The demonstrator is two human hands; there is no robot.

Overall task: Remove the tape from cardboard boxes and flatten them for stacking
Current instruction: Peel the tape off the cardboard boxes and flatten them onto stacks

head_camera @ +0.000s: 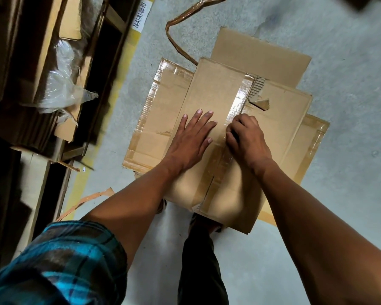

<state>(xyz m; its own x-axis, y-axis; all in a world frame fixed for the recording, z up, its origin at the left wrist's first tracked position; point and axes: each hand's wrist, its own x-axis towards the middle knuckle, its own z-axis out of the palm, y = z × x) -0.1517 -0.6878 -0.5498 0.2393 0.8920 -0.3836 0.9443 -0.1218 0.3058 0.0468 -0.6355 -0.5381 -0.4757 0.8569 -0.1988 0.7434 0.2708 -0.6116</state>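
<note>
While two hands (190, 137) (245, 133) work, three boxes (211, 91) stack.

Views: one only, the head camera; no second view shares the scene.
Position: worn on the person's head, above the work.
Facing: forward and steeply down onto the concrete floor (350, 106).
Nearness: close; both forearms run in from the bottom edge, and the left hand (190, 137) and right hand (244, 137) sit near mid-frame on the flattened cardboard box (209, 95).
Lens: wide-angle, with the shelving (53, 84) leaning along the left edge.
Lower edge: a plaid sleeve (59, 263) and a trouser leg (200, 260).
</note>
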